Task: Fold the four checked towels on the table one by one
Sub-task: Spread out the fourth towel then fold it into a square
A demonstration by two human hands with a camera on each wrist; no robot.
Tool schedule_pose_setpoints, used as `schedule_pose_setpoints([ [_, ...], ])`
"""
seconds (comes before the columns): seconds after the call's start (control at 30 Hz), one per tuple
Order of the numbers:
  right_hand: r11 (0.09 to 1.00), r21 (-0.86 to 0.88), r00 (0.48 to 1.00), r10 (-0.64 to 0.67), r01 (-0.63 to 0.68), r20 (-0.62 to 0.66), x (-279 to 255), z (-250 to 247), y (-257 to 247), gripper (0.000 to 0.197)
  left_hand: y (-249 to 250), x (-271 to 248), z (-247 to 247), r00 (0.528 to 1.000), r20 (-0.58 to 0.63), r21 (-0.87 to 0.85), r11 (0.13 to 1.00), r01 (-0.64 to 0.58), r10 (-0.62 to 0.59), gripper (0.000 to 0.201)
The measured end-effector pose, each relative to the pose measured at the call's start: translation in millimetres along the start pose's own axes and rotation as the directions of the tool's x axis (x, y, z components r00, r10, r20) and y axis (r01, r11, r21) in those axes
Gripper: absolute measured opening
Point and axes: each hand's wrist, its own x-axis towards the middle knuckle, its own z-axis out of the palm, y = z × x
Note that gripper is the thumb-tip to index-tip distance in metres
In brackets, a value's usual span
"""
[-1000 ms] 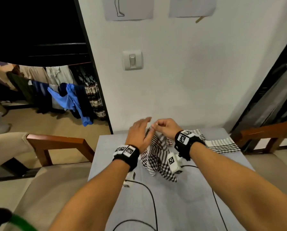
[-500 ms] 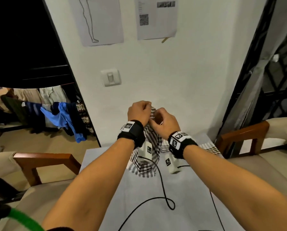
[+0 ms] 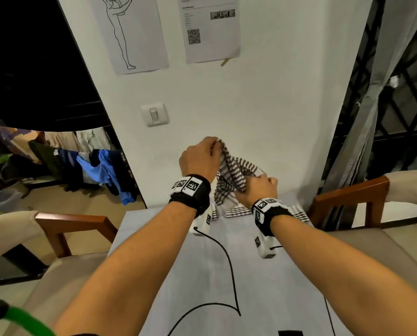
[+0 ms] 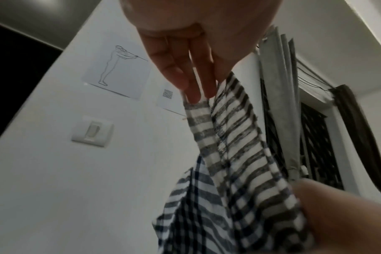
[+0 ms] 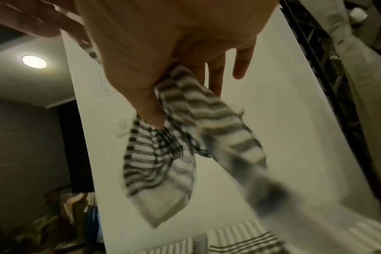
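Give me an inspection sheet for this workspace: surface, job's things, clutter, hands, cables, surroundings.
Surface: grey table, against the white wall.
Job's things: one checked towel held up above the table; other towels lie flat at the far edge, count unclear.
Clutter: nothing seen.
Hands: left hand pinches the towel's top; right hand grips it lower down.
Cables: black cable looping across the table from the wrist cameras.
Surroundings: wooden chairs both sides, light switch, wall papers, curtain, hanging clothes.

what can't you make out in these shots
- Towels on the table: head view, count unclear; both hands and the held towel hide them.
- Held towel's lower end: right wrist view, blurred.
- Left hand: left wrist view, thumb cut off by top edge.
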Motion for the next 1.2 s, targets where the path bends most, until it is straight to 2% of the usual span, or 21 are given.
schedule_pose_setpoints([
  [0.1, 0.995, -0.084, 0.997, -0.048, 0.053, 0.060, -9, -7, 28, 0.028, -10, -6, -6, 0.995, -0.027, 0.051, 0.994, 0.097, -0.096, 0.029],
  [0.17, 0.993, -0.025, 0.985, -0.112, 0.116, 0.128, -13, -11, 49, 0.021, -22, -11, -6, 0.991, -0.046, 0.148, 0.980, 0.133, -0.128, 0.031],
  [0.23, 0.979, 0.109, 0.966, -0.191, 0.174, 0.173, -20, -16, 67, 0.021, -38, -20, -5, 0.985, -0.070, 0.261, 0.950, 0.173, -0.160, 0.032],
  [0.33, 0.942, 0.248, 0.960, -0.261, 0.228, 0.106, -22, -25, 84, 0.025, -61, -38, 0, 0.978, -0.145, 0.328, 0.925, 0.193, -0.153, 0.026],
  [0.43, 0.929, 0.337, 0.984, -0.176, 0.151, 0.043, -12, -32, 92, 0.019, -79, -51, 4, 0.985, -0.109, 0.362, 0.917, 0.168, -0.137, 0.024],
  [0.53, 0.948, 0.287, 0.973, -0.182, 0.137, 0.138, 1, -36, 95, 0.020, -91, -52, -1, 0.974, -0.033, 0.340, 0.914, 0.222, -0.224, 0.028],
  [0.63, 0.968, 0.140, 0.913, -0.245, 0.210, 0.326, 14, -35, 98, 0.019, -115, -51, -6, 0.978, 0.016, 0.366, 0.911, 0.189, -0.210, 0.031],
  [0.7, 0.980, 0.047, 0.907, -0.198, 0.194, 0.373, 19, -33, 102, 0.018, -131, -50, -9, 0.977, 0.012, 0.368, 0.910, 0.193, -0.212, 0.032],
  [0.8, 0.996, 0.017, 0.958, -0.093, 0.092, 0.271, 28, -33, 104, 0.019, -147, -41, -8, 0.969, 0.017, 0.335, 0.914, 0.227, -0.247, 0.030],
  [0.93, 0.994, 0.096, 0.994, -0.065, 0.057, 0.084, 40, -42, 94, 0.022, -155, -22, -7, 0.968, 0.057, 0.293, 0.931, 0.218, -0.244, 0.028],
  [1.03, 0.988, 0.148, 0.998, -0.035, 0.043, -0.056, 42, -50, 86, 0.023, -158, -10, -9, 0.982, 0.045, 0.219, 0.961, 0.167, -0.181, 0.028],
  [1.2, 0.983, 0.179, 0.965, 0.004, 0.045, -0.263, 32, -53, 80, 0.027, -156, -16, -16, 0.995, 0.018, 0.104, 0.990, 0.094, -0.096, 0.027],
])
